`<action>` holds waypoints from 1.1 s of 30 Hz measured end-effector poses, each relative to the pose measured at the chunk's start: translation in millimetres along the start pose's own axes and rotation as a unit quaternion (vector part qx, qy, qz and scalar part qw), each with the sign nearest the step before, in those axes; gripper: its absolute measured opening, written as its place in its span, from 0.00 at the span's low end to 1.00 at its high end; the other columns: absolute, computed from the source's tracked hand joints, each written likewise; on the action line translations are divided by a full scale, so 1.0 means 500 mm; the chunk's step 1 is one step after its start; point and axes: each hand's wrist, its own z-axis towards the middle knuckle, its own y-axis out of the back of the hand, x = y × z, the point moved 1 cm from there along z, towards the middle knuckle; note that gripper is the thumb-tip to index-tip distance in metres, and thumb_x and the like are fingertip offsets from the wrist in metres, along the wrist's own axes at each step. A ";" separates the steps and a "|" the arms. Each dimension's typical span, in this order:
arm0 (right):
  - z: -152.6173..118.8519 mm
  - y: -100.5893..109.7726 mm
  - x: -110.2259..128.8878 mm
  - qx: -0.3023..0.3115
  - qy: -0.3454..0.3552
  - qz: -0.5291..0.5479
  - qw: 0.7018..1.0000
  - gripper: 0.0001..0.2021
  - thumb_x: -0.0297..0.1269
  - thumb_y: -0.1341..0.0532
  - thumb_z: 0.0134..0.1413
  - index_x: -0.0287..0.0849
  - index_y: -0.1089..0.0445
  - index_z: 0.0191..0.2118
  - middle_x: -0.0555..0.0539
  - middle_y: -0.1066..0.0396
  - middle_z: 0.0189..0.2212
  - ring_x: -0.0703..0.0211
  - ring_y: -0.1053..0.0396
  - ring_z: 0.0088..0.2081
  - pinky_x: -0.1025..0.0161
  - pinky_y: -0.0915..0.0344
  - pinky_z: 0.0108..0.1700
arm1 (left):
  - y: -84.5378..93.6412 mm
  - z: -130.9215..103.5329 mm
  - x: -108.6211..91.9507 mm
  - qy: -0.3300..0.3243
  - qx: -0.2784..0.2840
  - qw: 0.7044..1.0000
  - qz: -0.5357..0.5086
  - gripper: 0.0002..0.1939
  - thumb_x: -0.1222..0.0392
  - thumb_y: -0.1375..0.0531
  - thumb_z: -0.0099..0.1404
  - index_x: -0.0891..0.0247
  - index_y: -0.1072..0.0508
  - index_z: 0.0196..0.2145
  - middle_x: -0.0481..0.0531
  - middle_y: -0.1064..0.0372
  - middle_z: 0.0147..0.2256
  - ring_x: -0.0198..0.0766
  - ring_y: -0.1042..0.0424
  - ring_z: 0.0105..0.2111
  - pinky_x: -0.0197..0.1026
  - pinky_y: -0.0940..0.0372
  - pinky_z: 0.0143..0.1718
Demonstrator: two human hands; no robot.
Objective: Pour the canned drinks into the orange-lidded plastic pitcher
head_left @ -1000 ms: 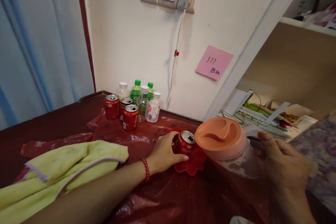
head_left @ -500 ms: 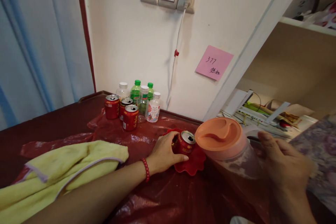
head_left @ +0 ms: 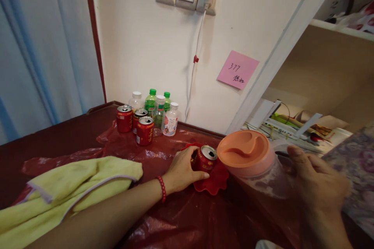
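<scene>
My left hand, with a red bead bracelet at the wrist, is wrapped round a red drink can. The can stands upright with its top opened, on a red dish with a wavy rim. My right hand grips the handle of a clear pitcher with an orange lid. The pitcher is tilted slightly toward the can, its lid edge close beside the can's top. Whether liquid is flowing cannot be seen.
Several red cans and bottles, some with green caps, stand at the back by the wall. A yellow cloth lies at the left on red plastic sheeting. At the right, a shelf holds a clock and other items.
</scene>
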 end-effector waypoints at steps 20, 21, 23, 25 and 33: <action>-0.001 -0.002 -0.005 0.003 0.006 0.000 1.000 0.31 0.70 0.33 0.47 0.42 0.28 0.29 0.53 0.40 0.20 0.62 0.45 0.26 0.65 0.48 0.23 | 0.000 -0.001 -0.002 0.005 0.002 1.000 -0.002 0.37 0.56 0.24 0.49 0.59 0.30 0.55 0.56 0.25 0.53 0.53 0.28 0.52 0.53 0.36 0.55; -0.001 -0.001 -0.005 0.005 0.002 0.000 1.000 0.31 0.71 0.33 0.47 0.42 0.27 0.30 0.53 0.40 0.20 0.62 0.44 0.26 0.65 0.48 0.23 | 0.001 -0.001 -0.002 0.005 0.002 1.000 -0.002 0.37 0.56 0.24 0.49 0.59 0.30 0.55 0.56 0.25 0.53 0.53 0.28 0.52 0.53 0.36 0.55; -0.002 -0.001 -0.006 0.007 -0.007 0.004 1.000 0.31 0.71 0.33 0.46 0.42 0.26 0.31 0.53 0.40 0.21 0.61 0.43 0.27 0.65 0.47 0.24 | 0.001 0.000 -0.001 0.004 0.001 1.000 -0.002 0.37 0.56 0.24 0.49 0.58 0.30 0.55 0.56 0.25 0.54 0.53 0.28 0.52 0.53 0.36 0.56; -0.003 -0.001 -0.006 0.009 -0.011 0.006 1.000 0.31 0.71 0.33 0.46 0.42 0.26 0.32 0.53 0.39 0.21 0.60 0.42 0.27 0.65 0.46 0.24 | 0.001 0.000 0.000 0.001 0.002 1.000 -0.003 0.37 0.56 0.24 0.49 0.59 0.30 0.55 0.56 0.26 0.54 0.53 0.28 0.53 0.53 0.36 0.56; 0.000 -0.004 -0.008 0.002 0.004 -0.009 1.000 0.30 0.70 0.34 0.47 0.42 0.26 0.31 0.52 0.38 0.20 0.61 0.42 0.26 0.65 0.47 0.24 | 0.000 0.000 0.001 0.007 0.002 1.000 -0.004 0.37 0.56 0.23 0.49 0.59 0.30 0.55 0.56 0.26 0.54 0.54 0.29 0.53 0.53 0.36 0.56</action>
